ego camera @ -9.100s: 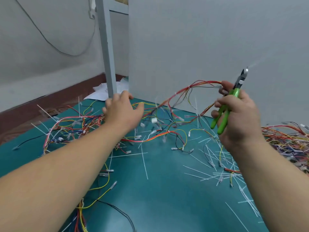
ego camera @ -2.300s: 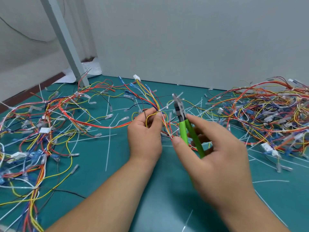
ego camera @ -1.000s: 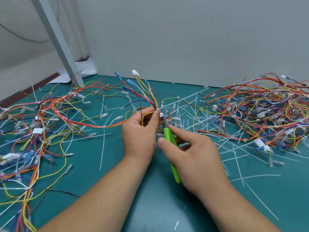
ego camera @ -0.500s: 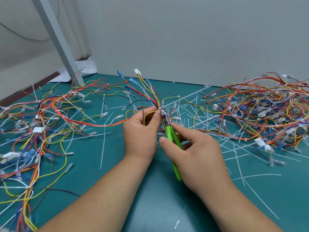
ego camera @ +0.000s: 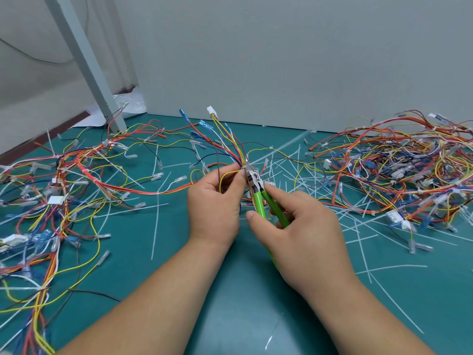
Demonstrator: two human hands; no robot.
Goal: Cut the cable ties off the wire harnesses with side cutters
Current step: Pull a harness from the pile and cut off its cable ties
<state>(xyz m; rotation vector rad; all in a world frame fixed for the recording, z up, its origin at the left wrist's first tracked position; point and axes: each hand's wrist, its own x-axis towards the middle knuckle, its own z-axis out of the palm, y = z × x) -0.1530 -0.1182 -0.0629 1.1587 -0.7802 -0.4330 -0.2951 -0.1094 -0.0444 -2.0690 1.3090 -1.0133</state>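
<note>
Left hand point(ego camera: 214, 201) pinches the wire harness point(ego camera: 236, 151) at frame centre; right hand point(ego camera: 300, 229) grips the side cutters point(ego camera: 258, 201), nose angled upper-left against it.

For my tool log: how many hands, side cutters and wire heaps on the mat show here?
Hands: 2, left hand and right hand
Side cutters: 1
Wire heaps: 2, left heap and right heap
Total: 5

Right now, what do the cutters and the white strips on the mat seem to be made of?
Cutters: dull grey metal head; glossy green handles, probably plastic or rubber sleeves. Strips: thin, straight, translucent white, likely nylon tie offcuts. Mat: matte teal, perhaps rubber or vinyl.
</note>
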